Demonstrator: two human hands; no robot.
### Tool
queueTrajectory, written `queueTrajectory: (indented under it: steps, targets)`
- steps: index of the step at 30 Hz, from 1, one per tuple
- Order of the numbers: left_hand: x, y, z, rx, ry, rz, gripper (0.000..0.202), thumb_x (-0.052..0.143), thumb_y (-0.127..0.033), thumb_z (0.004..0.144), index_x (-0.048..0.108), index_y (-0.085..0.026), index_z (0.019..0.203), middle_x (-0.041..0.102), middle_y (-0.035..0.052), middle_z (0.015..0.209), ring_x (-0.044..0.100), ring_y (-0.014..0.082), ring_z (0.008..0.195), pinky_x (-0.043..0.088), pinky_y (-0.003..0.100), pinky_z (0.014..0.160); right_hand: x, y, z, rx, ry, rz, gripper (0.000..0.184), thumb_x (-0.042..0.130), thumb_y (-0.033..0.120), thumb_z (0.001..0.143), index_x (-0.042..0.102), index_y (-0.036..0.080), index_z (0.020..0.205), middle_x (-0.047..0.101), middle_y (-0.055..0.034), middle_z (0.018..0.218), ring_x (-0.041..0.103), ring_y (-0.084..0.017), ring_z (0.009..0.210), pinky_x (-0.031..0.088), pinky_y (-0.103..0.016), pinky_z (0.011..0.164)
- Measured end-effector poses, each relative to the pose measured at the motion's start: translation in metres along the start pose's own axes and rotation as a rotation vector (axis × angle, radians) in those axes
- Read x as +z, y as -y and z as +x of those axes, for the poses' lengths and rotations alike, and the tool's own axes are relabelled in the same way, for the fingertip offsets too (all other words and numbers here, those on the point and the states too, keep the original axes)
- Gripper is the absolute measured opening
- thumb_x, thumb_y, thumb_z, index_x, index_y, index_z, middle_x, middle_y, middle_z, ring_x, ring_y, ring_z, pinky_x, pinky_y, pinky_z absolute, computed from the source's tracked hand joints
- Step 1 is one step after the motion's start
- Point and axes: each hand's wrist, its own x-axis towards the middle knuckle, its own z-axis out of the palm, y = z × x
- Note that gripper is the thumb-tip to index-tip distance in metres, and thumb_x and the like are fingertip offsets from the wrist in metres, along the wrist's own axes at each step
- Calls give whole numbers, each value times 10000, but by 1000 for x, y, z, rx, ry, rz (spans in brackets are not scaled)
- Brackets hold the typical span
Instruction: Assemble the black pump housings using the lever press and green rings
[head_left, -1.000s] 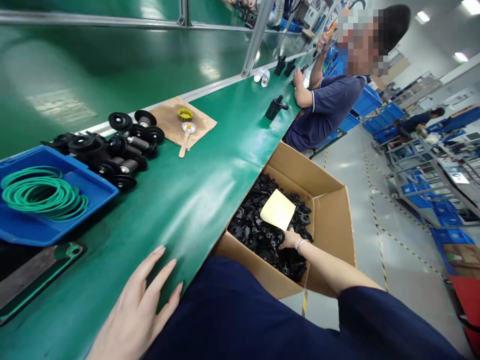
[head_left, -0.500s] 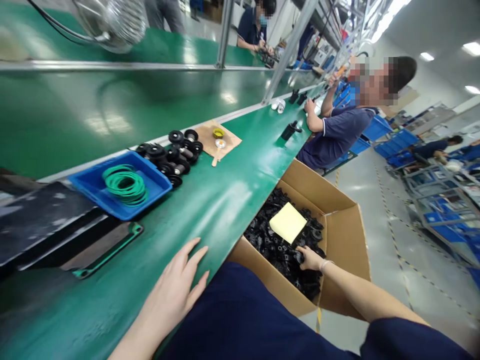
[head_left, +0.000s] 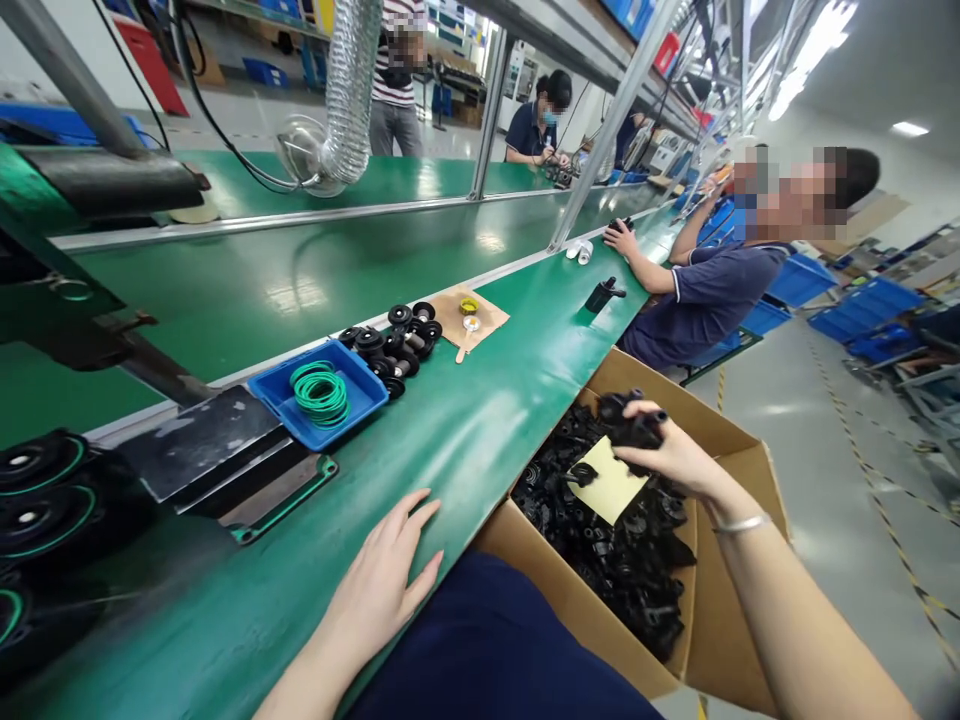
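Observation:
My right hand (head_left: pixel 671 450) is closed around a black plastic part (head_left: pixel 636 425), lifted over the open cardboard box (head_left: pixel 739 560). Many similar black parts (head_left: pixel 600 560) fill the box, with a pale yellow paper (head_left: pixel 609 482) lying on top of them. The held part's lower end overlaps the paper in view; whether they touch I cannot tell. My left hand (head_left: pixel 386 570) rests with fingers spread on the green tabletop (head_left: pixel 480 440), near its front edge, and holds nothing.
A blue tray (head_left: pixel 360 395) holds green rings (head_left: pixel 321 393). Black spools (head_left: pixel 401 350) lie behind it, beside a cardboard sheet (head_left: pixel 491 325) with a small yellow pot (head_left: pixel 469 306). A black canister (head_left: pixel 602 294) stands farther along. A co-worker (head_left: pixel 727 270) sits at the right.
My right hand has risen out of the pile with a black part in its grasp. My left hand stays flat on the table. The view has shifted, showing more of the left side.

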Motion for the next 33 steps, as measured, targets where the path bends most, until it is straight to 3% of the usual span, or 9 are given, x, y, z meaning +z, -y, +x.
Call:
queueTrajectory:
  steps: [3, 7, 11, 14, 17, 21, 24, 28, 33]
  targets:
    - [-2, -4, 9, -56, -13, -26, 678, 565, -314, 881, 232, -239, 1467, 369, 170, 1491, 466, 311, 1331, 486, 483, 1030, 44, 60, 40, -397, 167, -149, 534, 650, 391, 817, 371, 233, 1244, 530, -30, 1008, 618, -126, 800, 582, -331, 766]
    - [-3, -4, 32, -97, -54, -53, 876, 605, -371, 859, 39, -226, 1512, 128, 203, 1585, 259, 353, 1444, 417, 548, 1076, 115, 104, 76, -560, 310, -263, 561, 732, 139, 702, 546, 272, 1214, 422, -39, 1305, 535, -194, 1163, 415, -417, 1095]
    - [3, 3, 58, -77, -144, -27, 904, 639, -379, 846, 46, -214, 1509, 44, 223, 1591, 157, 368, 1471, 353, 584, 1106, 115, 111, 79, -624, 442, -301, 697, 717, 265, 781, 407, 364, 1397, 226, -21, 1505, 342, -222, 1385, 388, -376, 1125]
    - [8, 7, 73, -85, -208, 6, 878, 674, -401, 821, 144, -198, 1491, 92, 242, 1567, 194, 399, 1454, 352, 609, 1096, 70, 73, 66, -272, 361, -423, 539, 568, 452, 889, 403, 323, 1386, 344, -33, 1450, 408, -183, 1330, 413, -351, 1103]
    - [13, 10, 85, -94, -278, 7, 859, 692, -404, 808, 205, -174, 1477, 132, 242, 1537, 205, 413, 1445, 322, 617, 1116, 38, -4, 29, 171, 424, -569, 605, 656, 412, 827, 449, 204, 1356, 540, -106, 1233, 583, -225, 1106, 477, -409, 1014]
    - [17, 12, 98, -124, -349, -49, 806, 660, -352, 840, 208, -177, 1484, 156, 223, 1513, 221, 398, 1437, 318, 598, 1142, 58, -106, -52, 547, 564, -670, 881, 836, 294, 639, 416, 163, 1402, 503, -170, 1291, 567, -298, 1124, 475, -477, 990]
    - [16, 9, 101, -147, -336, -99, 774, 626, -334, 866, 184, -213, 1491, 138, 177, 1527, 228, 394, 1430, 367, 580, 1132, 88, -150, -94, 640, 588, -701, 720, 685, 352, 824, 343, 211, 1442, 344, -135, 1453, 431, -293, 1288, 403, -529, 1068]
    - [12, 6, 96, -177, -313, -133, 716, 581, -321, 898, 173, -280, 1485, 144, 97, 1541, 221, 382, 1431, 413, 550, 1117, 102, -176, -106, 654, 561, -760, 586, 595, 356, 896, 371, 209, 1417, 310, -112, 1473, 378, -288, 1325, 384, -537, 1085]
    - [13, 13, 88, -152, -343, -118, 692, 616, -343, 869, 287, -176, 1455, 263, 203, 1482, 289, 389, 1399, 499, 581, 1026, 99, -191, -104, 635, 576, -812, 488, 576, 371, 909, 461, 168, 1337, 427, -109, 1383, 452, -249, 1262, 414, -497, 1064]
